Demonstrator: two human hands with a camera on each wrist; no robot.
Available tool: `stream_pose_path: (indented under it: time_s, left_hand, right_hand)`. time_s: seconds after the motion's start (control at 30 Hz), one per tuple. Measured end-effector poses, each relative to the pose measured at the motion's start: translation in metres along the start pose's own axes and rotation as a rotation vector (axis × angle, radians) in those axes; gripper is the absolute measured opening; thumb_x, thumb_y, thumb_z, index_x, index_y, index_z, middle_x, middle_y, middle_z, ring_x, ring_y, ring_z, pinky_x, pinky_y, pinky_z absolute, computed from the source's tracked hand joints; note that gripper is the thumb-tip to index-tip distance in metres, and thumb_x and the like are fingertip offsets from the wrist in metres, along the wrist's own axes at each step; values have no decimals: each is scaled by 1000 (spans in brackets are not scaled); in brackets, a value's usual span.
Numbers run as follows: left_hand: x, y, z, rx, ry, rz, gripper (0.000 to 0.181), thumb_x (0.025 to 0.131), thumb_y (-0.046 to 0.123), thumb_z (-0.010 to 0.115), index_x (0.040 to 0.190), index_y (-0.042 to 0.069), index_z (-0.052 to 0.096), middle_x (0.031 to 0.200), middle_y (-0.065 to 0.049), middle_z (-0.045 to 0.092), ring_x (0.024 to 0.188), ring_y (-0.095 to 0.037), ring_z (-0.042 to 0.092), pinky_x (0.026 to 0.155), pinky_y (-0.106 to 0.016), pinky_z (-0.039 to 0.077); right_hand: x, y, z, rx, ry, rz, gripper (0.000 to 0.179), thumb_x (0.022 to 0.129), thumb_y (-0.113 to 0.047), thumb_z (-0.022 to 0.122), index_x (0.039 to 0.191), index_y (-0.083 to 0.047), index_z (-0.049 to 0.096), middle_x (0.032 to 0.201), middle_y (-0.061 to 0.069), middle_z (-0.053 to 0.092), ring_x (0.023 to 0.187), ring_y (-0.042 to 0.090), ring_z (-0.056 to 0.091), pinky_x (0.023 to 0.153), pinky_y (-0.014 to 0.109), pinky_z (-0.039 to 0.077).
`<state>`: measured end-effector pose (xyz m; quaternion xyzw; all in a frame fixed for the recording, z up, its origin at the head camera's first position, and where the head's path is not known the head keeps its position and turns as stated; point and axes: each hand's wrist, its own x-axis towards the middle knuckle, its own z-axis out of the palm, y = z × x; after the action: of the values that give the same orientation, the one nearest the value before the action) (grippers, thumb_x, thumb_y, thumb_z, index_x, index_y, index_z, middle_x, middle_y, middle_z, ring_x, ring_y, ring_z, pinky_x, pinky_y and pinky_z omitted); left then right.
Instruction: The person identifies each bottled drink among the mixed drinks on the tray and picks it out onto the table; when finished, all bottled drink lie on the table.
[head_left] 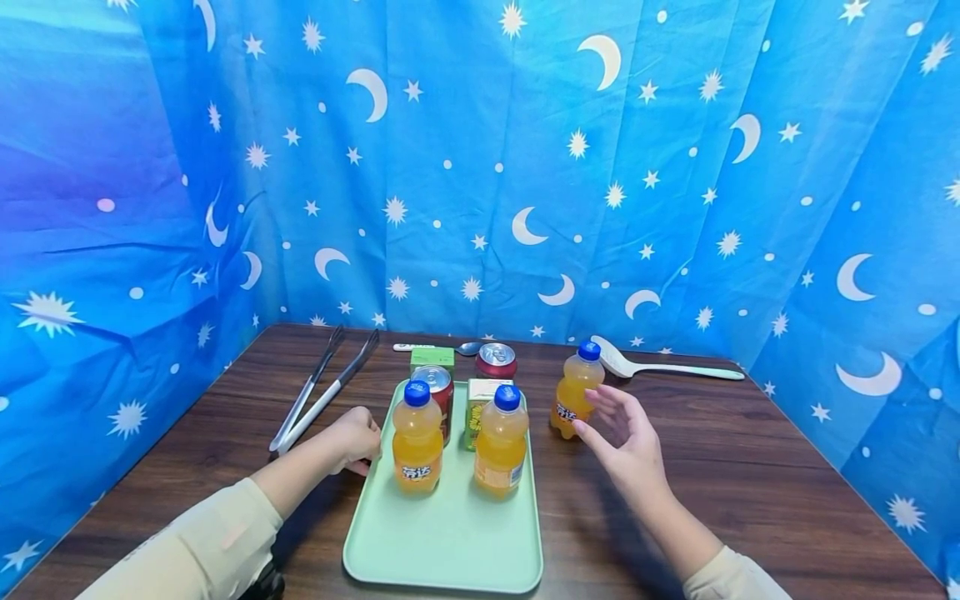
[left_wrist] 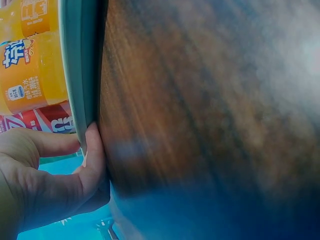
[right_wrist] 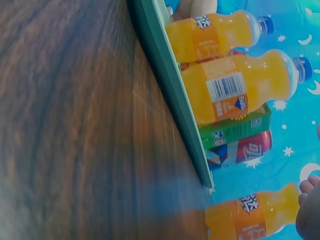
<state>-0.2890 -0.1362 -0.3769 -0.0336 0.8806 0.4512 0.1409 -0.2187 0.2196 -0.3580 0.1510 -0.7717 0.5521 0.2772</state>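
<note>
In the head view, the left hand (head_left: pixel 358 442) grips the left rim of a pale green tray (head_left: pixel 442 542); the left wrist view shows the thumb over that rim and a finger against its outer side. Two orange soda bottles (head_left: pixel 417 442) with blue caps stand on the tray, before a red can (head_left: pixel 442 396) and a green and yellow carton (head_left: pixel 476 417). To the tray's right, a third orange soda bottle (head_left: pixel 573 392) stands upright on the table. Beside it is the right hand (head_left: pixel 630 442), thumb and fingers spread apart, fingertips overlapping the bottle's right side.
Metal tongs (head_left: pixel 322 400) lie left of the tray. Behind it are a green box (head_left: pixel 432 359), a second red can (head_left: pixel 497 360) and a spoon (head_left: pixel 468 348). A large white serving spoon (head_left: pixel 675 368) lies at the back right. Blue curtain (head_left: pixel 480 167) encloses the wooden table (head_left: pixel 720 500).
</note>
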Motion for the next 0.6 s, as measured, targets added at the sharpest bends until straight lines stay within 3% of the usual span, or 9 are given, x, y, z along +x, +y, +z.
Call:
stream_pose_path:
  time_s: [0.13,0.37,0.6]
  left_hand:
    - [-1,0,0,3,3,-4,19,78,-14,53,89,-3,42,87,-15,47,73,-24,54,55,-35,55]
    - [0,1,2,5,5,-2,22,77,-14,52,76,3,38,73,-10,41,57,-18,45,51,-34,54]
    - [0,2,1,8,3,-2,26,79,-13,53,71,5,36,69,-8,39,53,-16,42,51,-33,53]
  right_hand:
    - [-1,7,3,43,-9,-18,55,79,0,72,127,3,44,122,16,57,114,24,54,95,21,40]
    - [-5,-1,11,85,-42,-6,52,80,-3,72,125,3,46,122,17,58,113,26,54,95,25,42]
    - [-6,-7,20,163,-85,-46,52,80,3,70,126,1,45,122,17,57,114,30,53,97,28,40]
